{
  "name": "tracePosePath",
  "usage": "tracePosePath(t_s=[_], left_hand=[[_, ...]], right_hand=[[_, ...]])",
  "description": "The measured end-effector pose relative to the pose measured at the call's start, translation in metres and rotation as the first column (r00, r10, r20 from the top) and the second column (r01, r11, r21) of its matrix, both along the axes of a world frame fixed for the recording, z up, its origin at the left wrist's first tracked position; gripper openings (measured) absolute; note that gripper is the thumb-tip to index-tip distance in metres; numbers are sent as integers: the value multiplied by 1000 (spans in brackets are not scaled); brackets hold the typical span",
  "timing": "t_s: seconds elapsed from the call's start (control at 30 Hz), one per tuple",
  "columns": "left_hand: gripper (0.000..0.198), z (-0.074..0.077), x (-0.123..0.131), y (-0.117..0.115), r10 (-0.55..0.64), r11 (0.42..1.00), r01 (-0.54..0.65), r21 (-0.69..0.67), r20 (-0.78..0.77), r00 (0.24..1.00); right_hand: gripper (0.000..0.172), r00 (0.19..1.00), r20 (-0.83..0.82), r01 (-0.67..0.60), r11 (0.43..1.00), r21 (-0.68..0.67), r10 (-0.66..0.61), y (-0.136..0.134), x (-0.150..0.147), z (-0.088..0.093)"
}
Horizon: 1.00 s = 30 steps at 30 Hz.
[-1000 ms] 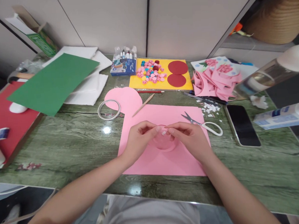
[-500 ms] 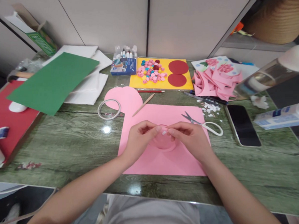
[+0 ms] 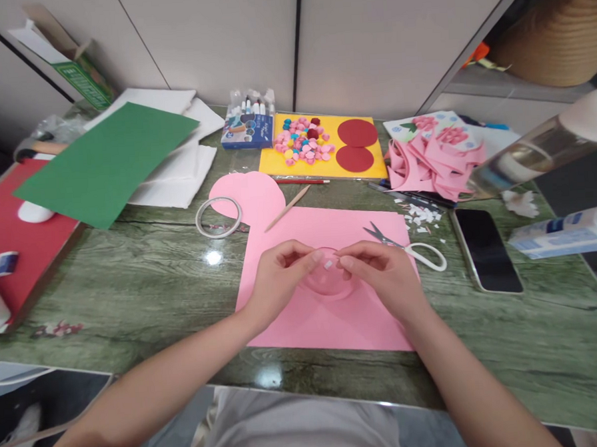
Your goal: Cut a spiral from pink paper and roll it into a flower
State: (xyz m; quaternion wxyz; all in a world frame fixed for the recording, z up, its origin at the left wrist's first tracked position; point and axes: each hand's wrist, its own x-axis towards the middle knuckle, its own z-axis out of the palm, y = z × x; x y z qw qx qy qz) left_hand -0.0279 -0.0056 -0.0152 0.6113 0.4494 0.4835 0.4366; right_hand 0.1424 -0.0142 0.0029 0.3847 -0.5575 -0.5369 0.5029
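Both hands meet over the near middle of the table (image 3: 131, 285), where the left hand (image 3: 276, 278) and the right hand (image 3: 386, 279) each pinch an edge of a small pink paper circle (image 3: 329, 285) held just above a large pink sheet (image 3: 328, 322). White-handled scissors (image 3: 410, 247) lie just right of the right hand with a dark phone (image 3: 486, 248) further right, while a tape ring (image 3: 218, 218) and a wooden stick (image 3: 286, 208) lie beyond the sheet. Farther off sit green paper (image 3: 105, 160), a yellow sheet (image 3: 270, 161) carrying small coloured pieces, and pink scraps (image 3: 432, 160), all on a glossy green wood-grain top against pale wall panels; no writing is readable.
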Motion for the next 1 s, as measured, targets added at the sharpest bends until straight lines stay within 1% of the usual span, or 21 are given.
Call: tracePosePath(t_s=[0.17,0.43,0.7,1.0], left_hand=[[17,-1,0,1,-6,1000,5,7,7,1000],[18,-1,0,0,-1,1000,1,11,-13,1000],[16,-1,0,1,6,1000,-6,17,4,1000],[16,-1,0,0,6,1000,-6,26,3,1000]], right_hand=[[10,999,-40,-11,1000,20,12,0,1,-1],[12,1000,-14,0,1000,11,0,-1,-1,-1],[12,1000,11,24,1000,6,-24,-1,-2,0],[10,999,-6,38,999,-18,-38,0,-4,0]])
